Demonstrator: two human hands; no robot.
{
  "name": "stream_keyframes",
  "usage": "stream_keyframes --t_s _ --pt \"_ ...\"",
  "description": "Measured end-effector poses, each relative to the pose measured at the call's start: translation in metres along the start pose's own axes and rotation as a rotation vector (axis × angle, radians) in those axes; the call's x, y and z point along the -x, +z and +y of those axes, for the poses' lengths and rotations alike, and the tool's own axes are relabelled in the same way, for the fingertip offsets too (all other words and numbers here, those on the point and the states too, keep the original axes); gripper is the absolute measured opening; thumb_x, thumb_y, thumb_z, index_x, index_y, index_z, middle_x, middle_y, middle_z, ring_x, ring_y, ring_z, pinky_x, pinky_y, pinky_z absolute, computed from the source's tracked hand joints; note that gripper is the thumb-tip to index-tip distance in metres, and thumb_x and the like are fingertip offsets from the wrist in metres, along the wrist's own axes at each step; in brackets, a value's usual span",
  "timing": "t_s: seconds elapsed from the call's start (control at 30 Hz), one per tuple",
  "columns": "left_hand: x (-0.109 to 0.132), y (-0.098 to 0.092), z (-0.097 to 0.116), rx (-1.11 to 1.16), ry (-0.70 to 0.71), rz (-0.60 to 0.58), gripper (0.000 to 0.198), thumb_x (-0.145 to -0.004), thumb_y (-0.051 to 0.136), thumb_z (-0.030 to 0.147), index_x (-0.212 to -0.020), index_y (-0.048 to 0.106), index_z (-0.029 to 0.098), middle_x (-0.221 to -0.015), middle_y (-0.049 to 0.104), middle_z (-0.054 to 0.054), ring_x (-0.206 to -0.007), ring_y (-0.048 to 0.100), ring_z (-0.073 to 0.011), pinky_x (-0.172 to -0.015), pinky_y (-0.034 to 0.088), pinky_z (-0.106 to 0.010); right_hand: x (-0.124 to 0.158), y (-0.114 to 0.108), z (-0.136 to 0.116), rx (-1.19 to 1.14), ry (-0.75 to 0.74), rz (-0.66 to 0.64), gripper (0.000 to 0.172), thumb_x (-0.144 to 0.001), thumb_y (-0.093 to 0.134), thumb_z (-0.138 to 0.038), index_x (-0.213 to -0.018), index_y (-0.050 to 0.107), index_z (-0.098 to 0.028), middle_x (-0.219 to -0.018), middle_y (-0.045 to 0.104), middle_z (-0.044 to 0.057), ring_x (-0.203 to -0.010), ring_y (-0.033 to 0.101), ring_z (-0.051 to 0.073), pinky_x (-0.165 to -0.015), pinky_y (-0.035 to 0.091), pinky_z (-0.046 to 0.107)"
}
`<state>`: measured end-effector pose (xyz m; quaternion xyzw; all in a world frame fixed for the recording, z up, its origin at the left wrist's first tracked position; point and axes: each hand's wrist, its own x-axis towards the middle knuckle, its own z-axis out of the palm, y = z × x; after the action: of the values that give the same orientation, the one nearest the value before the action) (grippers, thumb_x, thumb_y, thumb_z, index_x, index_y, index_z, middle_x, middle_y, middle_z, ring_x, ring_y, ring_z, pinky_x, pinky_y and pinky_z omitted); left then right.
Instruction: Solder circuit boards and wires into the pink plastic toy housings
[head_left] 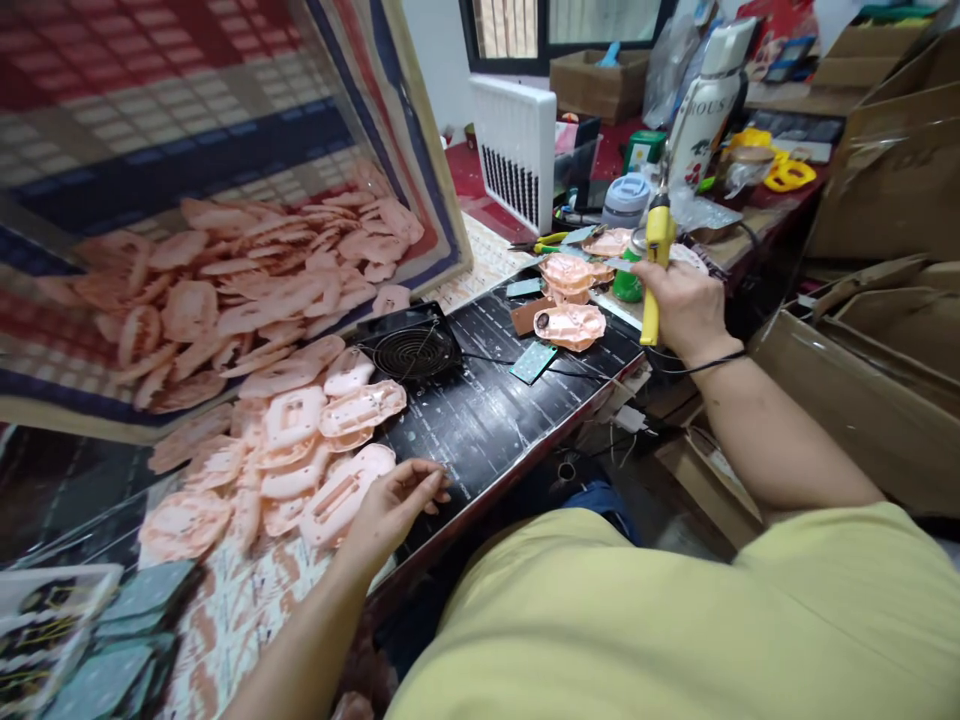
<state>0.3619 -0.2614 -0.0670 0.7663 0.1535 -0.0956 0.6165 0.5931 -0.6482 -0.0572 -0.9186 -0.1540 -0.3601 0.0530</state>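
Gripping yellow soldering iron [654, 270], right hand [682, 308] | left hand [394, 508] loose beside pink shell [341, 495]

yellow soldering iron [655, 262] upright, pink shell [341, 495] flat

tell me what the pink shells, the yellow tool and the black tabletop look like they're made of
Pink shells: likely moulded plastic, thin, with a dull sheen and clean cut-outs. The left hand touches one.
Yellow tool, gripped by the right hand: handle looks like glossy hard plastic; its tip is too small to judge.
Black tabletop: smooth and glossy with white scratches, perhaps a laminate or coated board.
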Motion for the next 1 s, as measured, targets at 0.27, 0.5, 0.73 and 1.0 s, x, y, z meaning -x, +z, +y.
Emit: stream_keyframes --t_s 0.27,0.5,0.73,1.0 --pt "0.029 -0.012 -0.023 -0.066 0.032 0.057 0.038 -0.077 0.075 0.056 -0.085 0.070 0.020 -0.080 0.072 -0.003 -0.070 0.067 -0.0158 -0.060 0.053 -0.023 0.026 0.014 -0.014 -0.064 -0.058 -0.006 0.026 -0.096 0.053 -0.026 -0.117 0.067 -0.019 -0.103 0.071 0.012 -0.103 0.065 0.027 -0.072 0.052 0.033" --pt "0.070 -0.005 -0.025 -0.130 0.055 0.112 0.032 -0.081 0.069 0.051 -0.082 0.069 0.019 -0.073 0.071 -0.004 -0.062 0.064 -0.0152 -0.060 0.053 -0.025 0.069 -0.001 -0.054 -0.359 -0.305 0.174 0.025 -0.092 0.062 -0.020 -0.116 0.066 -0.021 -0.115 0.073 0.008 -0.106 0.071 0.023 -0.088 0.059 0.033" --pt "0.098 -0.012 -0.043 -0.214 0.107 0.240 0.021 -0.086 0.058 0.035 -0.086 0.069 0.017 -0.081 0.072 -0.004 -0.075 0.068 -0.0153 -0.069 0.052 -0.023 0.078 0.006 -0.116 -0.730 -0.531 0.288 0.050 -0.079 0.075 -0.009 -0.125 0.063 -0.026 -0.103 0.076 0.006 -0.085 0.076 0.024 -0.077 0.064 0.032" --pt "0.115 -0.029 -0.070 -0.578 0.210 0.597 0.029 -0.094 0.049 0.031 -0.106 0.071 0.016 -0.111 0.072 -0.012 -0.103 0.067 -0.0208 -0.095 0.052 -0.034 0.089 0.002 -0.161 -0.867 -0.618 0.240 0.049 -0.078 0.076 -0.006 -0.122 0.064 -0.024 -0.101 0.077 0.006 -0.080 0.076 0.022 -0.075 0.064 0.030"
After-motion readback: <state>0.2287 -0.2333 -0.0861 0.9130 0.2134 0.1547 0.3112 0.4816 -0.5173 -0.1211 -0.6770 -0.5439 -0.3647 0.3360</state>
